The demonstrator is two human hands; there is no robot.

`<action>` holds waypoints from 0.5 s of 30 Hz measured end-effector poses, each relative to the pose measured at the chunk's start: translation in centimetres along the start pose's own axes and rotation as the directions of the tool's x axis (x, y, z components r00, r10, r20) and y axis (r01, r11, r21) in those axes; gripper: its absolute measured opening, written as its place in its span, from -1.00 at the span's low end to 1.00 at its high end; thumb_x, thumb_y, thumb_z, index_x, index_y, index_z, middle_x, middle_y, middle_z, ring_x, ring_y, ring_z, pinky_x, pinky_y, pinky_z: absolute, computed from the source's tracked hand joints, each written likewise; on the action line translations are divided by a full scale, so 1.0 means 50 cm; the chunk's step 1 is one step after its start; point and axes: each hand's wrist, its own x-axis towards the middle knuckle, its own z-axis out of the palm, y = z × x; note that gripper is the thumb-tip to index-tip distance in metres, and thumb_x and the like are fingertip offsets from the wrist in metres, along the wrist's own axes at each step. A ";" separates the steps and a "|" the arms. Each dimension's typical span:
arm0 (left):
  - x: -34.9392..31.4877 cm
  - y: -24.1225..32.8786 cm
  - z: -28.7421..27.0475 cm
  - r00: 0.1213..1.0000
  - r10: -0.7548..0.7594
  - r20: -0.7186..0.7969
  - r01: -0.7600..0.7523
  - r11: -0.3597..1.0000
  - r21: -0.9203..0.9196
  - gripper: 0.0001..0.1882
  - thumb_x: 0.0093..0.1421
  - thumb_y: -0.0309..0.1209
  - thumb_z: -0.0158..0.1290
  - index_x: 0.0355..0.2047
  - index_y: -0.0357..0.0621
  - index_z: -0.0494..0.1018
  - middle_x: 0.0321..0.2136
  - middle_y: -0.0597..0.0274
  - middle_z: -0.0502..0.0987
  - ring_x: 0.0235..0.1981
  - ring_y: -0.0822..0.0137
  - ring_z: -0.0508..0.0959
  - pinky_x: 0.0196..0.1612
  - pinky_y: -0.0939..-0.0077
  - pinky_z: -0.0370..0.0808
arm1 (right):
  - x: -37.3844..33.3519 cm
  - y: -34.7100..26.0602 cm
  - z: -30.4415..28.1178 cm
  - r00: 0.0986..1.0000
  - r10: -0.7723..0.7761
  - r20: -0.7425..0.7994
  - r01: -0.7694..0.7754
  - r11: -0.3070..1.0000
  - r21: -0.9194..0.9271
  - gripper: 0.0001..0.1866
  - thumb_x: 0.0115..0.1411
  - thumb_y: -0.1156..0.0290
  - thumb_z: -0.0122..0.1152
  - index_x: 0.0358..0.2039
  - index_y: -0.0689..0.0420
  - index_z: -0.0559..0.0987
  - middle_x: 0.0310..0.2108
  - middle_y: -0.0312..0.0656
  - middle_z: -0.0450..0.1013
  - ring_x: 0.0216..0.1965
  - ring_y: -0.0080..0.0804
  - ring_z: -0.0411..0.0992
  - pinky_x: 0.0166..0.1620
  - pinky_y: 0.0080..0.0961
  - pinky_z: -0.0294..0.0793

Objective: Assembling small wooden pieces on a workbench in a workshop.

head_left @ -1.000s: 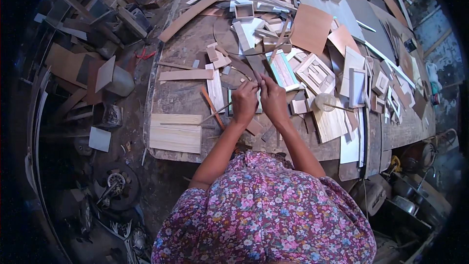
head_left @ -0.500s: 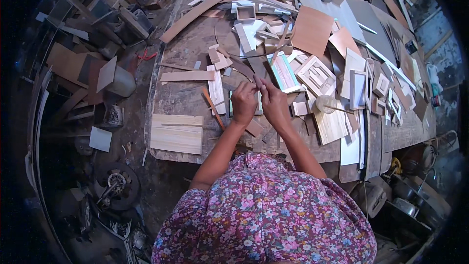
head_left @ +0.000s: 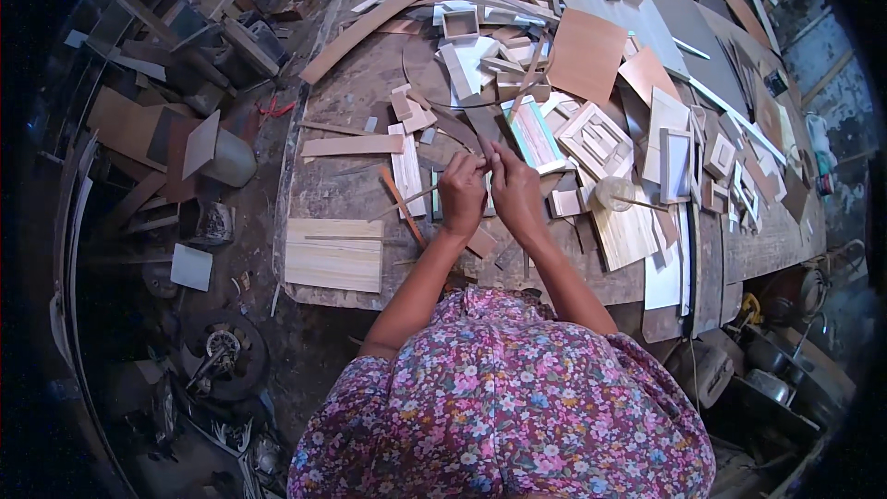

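My left hand (head_left: 464, 194) is closed around a thin wooden stick (head_left: 403, 204), whose free end slants out to the left above the table. Close against it, my right hand (head_left: 517, 192) is closed too, its thumb and finger pinching a small brown piece (head_left: 489, 149) that rises between the fingertips of both hands. Whether that piece is a folded sheet or wood I cannot tell. Right of my hands lies a pale wooden block with a green edge (head_left: 534, 134). An orange-brown strip (head_left: 401, 207) lies beneath the stick.
A pale board (head_left: 334, 268) lies at the table's left front. Small wooden frames (head_left: 596, 140), offcuts and a brown square sheet (head_left: 587, 55) crowd the middle and right. A clear round container (head_left: 613, 192) with a stick in it stands at right. Red pliers (head_left: 275, 108) lie off the left edge.
The thin stick now reaches farther out to the left of my left hand. Both hands stay together in nearly the same place.
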 end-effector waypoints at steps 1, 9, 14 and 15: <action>0.002 -0.004 0.001 1.000 0.001 -0.004 -0.001 1.000 0.001 -0.98 -0.06 -0.62 -0.03 -0.57 -0.28 0.38 -0.58 0.08 0.38 -0.55 0.13 0.41 -0.51 0.39 0.31 | -0.006 0.002 0.005 0.995 -0.083 -0.053 0.084 0.996 0.008 -0.72 0.13 0.45 -0.12 -0.17 0.19 0.45 -0.54 0.17 0.37 -0.52 0.05 0.38 -0.51 -0.21 0.33; 0.000 0.003 0.000 0.999 -0.047 -0.024 0.045 0.997 -0.062 -0.95 -0.12 -0.62 0.02 -0.57 -0.27 0.40 -0.60 0.08 0.37 -0.55 0.09 0.41 -0.54 0.34 0.32 | 0.002 -0.002 -0.001 0.996 -0.077 -0.046 0.079 0.996 0.046 -0.72 0.13 0.46 -0.15 -0.20 0.26 0.46 -0.54 0.19 0.35 -0.54 0.05 0.37 -0.52 -0.25 0.31; 0.002 0.003 0.001 0.999 -0.050 -0.012 0.049 0.998 -0.049 -0.95 -0.12 -0.62 0.02 -0.57 -0.27 0.40 -0.59 0.08 0.37 -0.55 0.09 0.42 -0.53 0.34 0.33 | 0.004 -0.004 -0.003 0.998 -0.033 -0.051 0.035 0.998 0.047 -0.73 0.14 0.45 -0.14 -0.22 0.28 0.47 -0.53 0.18 0.36 -0.54 0.05 0.38 -0.52 -0.26 0.32; 0.001 0.007 0.001 0.999 -0.035 0.007 0.035 0.998 -0.051 -0.95 -0.12 -0.63 0.01 -0.57 -0.27 0.40 -0.59 0.08 0.37 -0.55 0.09 0.42 -0.52 0.33 0.33 | 0.011 -0.006 -0.004 0.999 -0.005 -0.050 0.008 0.998 0.057 -0.73 0.14 0.44 -0.14 -0.21 0.26 0.47 -0.52 0.18 0.36 -0.54 0.05 0.38 -0.52 -0.26 0.33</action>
